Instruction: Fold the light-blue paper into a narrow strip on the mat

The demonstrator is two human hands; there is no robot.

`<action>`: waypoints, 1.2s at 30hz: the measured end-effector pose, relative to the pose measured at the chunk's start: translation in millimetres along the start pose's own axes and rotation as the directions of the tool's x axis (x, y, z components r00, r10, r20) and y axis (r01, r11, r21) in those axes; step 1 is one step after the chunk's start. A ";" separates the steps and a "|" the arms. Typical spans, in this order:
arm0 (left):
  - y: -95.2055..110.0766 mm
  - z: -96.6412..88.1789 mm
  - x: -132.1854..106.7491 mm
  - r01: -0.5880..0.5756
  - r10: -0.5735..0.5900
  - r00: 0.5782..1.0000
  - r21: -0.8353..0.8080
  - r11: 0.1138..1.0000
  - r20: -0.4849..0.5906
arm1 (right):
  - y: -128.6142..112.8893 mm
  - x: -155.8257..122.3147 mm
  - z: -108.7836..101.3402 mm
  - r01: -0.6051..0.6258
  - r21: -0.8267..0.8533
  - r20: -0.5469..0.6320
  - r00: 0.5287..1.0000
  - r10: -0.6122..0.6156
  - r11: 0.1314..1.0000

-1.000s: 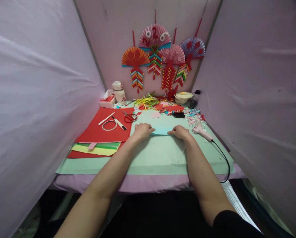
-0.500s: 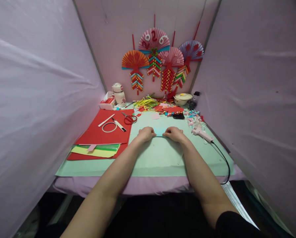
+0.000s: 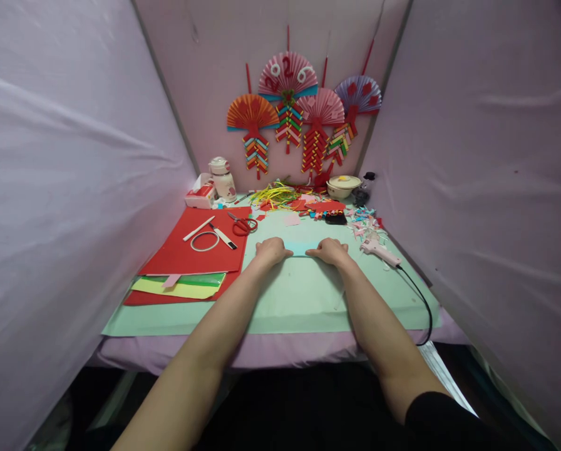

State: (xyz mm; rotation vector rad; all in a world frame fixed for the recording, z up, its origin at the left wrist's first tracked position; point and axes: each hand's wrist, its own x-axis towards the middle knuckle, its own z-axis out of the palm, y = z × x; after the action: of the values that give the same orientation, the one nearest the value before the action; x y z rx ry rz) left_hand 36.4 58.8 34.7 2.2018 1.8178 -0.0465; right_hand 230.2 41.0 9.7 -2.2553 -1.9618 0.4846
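A small piece of light-blue paper [image 3: 300, 248] lies on the pale green table covering, between my hands. My left hand [image 3: 273, 250] is closed on its left end, thumb along the near edge. Its right end is in the closed fingers of my right hand [image 3: 329, 251]. Both hands rest low over the covering, and they hide the two ends of the paper. A pink paper square [image 3: 292, 220] lies just beyond the blue paper.
Left are red sheets [image 3: 168, 250] bearing red-handled scissors [image 3: 244, 226], a craft knife [image 3: 223, 237], a white pen and a tape ring [image 3: 205, 241]. A hot glue gun [image 3: 379, 250] with a black cord lies right. Scraps, a lidded bowl [image 3: 343, 186] and fan decorations [image 3: 288, 75] are at the back.
The hands have spread slightly apart at the knuckles, still holding the blue paper's ends. The whole view has shifted a little, so the scene sits slightly further left.
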 end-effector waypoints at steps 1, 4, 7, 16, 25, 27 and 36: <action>-0.3 -1.3 1.3 0.003 -0.003 1.000 -0.001 1.000 0.014 | 0.1 1.0 0.1 -0.006 0.002 0.008 1.000 0.006 1.000; 0.5 -6.2 4.1 0.009 -0.009 0.999 0.003 1.000 0.053 | 0.4 3.1 0.0 -0.014 0.002 0.030 0.999 0.014 1.000; 2.7 -9.2 5.9 0.008 -0.010 0.997 0.020 1.000 0.080 | 0.4 3.6 -0.4 -0.017 -0.002 0.039 0.999 0.017 1.000; -8.6 -3.4 10.4 0.037 -0.038 0.999 0.072 0.997 0.023 | -2.3 -2.2 -1.6 -0.011 -0.042 0.005 1.000 0.012 0.999; -38.5 -6.3 9.7 0.039 -0.039 0.999 -0.022 0.999 0.025 | 1.5 -1.8 -0.3 -0.011 -0.025 -0.003 1.000 0.011 1.000; -42.4 -4.9 9.3 0.017 -0.015 0.999 -0.053 0.998 0.030 | 3.1 -1.5 0.0 -0.013 -0.002 0.003 1.000 0.013 1.000; -47.8 -3.0 15.6 -0.002 0.008 0.999 -0.108 0.994 0.053 | 10.8 -0.4 0.0 -0.042 0.017 0.026 0.999 0.042 0.999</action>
State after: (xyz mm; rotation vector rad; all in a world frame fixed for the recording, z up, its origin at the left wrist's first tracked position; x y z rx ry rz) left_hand -7.1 82.4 25.0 2.1108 1.7443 -0.0063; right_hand 240.3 38.9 6.7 -2.2949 -1.9176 0.5356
